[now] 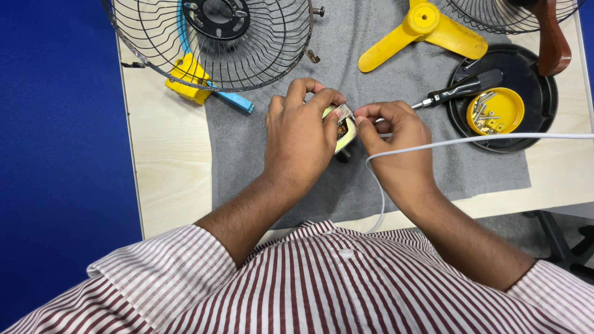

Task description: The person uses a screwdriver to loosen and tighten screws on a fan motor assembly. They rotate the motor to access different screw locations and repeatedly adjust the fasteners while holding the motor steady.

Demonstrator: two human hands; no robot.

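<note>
The left hand [301, 133] was closed around a small pale-yellow fan motor housing with a metal bracket and copper windings showing [344, 128], holding it just above the grey felt mat [260, 161] near the centre of the light wooden tabletop [164, 167]. The right hand [396, 139] met it from the 3 o'clock side, its thumb and forefinger pinched together at the metal bracket; whether they held a small part there could not be told. A thin white power cord [495, 138] ran from the 3 o'clock edge, over the right wrist, and looped down toward the striped shirt.

Judging from the layout, the fan stood well taken apart. A black wire fan guard [210, 43] lay at 11 o'clock, partly over a yellow and blue plastic piece [192, 80]. A yellow three-blade plastic fan blade [427, 28] rested at 1 o'clock, separate from the motor. At 2 o'clock a black round plastic tray [538, 93] carried a small yellow round cap holding loose screws [498, 111], and a black-handled screwdriver [461, 89] lay with its handle on the tray rim and its tip pointing toward the hands. A second wire guard [501, 15] showed at the top edge. The motor itself remained the piece in hand, with its casing open and its cord attached.
</note>
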